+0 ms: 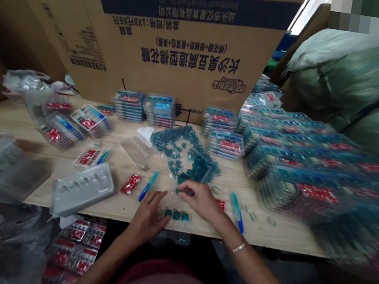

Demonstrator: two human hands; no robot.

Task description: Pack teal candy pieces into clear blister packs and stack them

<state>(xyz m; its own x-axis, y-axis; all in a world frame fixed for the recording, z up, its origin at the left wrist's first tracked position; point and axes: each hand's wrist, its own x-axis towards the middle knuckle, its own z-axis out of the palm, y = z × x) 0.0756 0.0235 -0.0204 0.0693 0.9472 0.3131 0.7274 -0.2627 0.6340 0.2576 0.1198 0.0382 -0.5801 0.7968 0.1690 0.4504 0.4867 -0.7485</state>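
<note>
My left hand (148,212) rests at the table's front edge, thumb and fingers apart, beside a row of three small dark teal square pieces (176,216). Whether it touches a clear tray there is hard to make out. My right hand (199,199) pinches a small teal piece (178,191) between thumb and fingertips, just above the row. Behind it lies a clear plastic bag (178,146) of loose teal pieces. A blue pen-like stick (148,187) and a red packet (131,184) lie left of my hands. Another blue stick (237,213) lies to the right.
Stacks of filled clear packs (295,190) crowd the right side, blurred. Smaller stacks (160,109) stand against a large carton (189,43). A stack of white moulded trays (84,188) is at front left, near packs (90,121). Small scraps (251,215) lie at right.
</note>
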